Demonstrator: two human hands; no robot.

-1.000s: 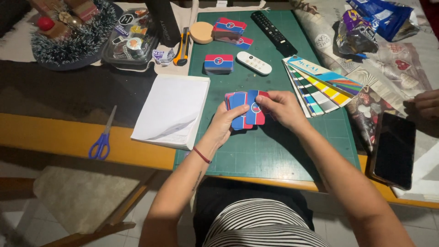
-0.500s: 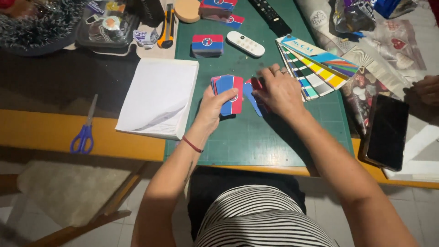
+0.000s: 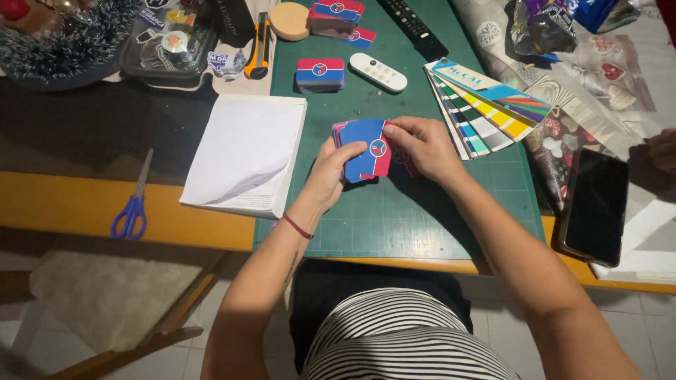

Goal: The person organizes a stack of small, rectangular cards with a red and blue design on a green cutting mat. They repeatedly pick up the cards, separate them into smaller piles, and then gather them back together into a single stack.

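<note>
**Cards lifted back into both hands**

Both of your hands have come up off the mat since half a second ago, and the cards are now bunched together between them, not spread apart.

Start with the biggest thing: the green cutting mat [image 3: 422, 218] lies under everything you are doing. On its left sits a white pad of paper [image 3: 246, 151]. On its right lies a fan of colour strips [image 3: 486, 105].

Your left hand [image 3: 331, 172] wraps around the blue and red cards [image 3: 366, 148] from the left and below, fingers curled shut on the stack. Your right hand [image 3: 422, 144] pinches the same cards from the right side, thumb on top. Both hands are touching the cards, so neither is nearer.

The cards sit just above the middle of the mat. They stand almost upright, tipped a little to the right. The top one is blue with a red strip and a small round mark.
</note>
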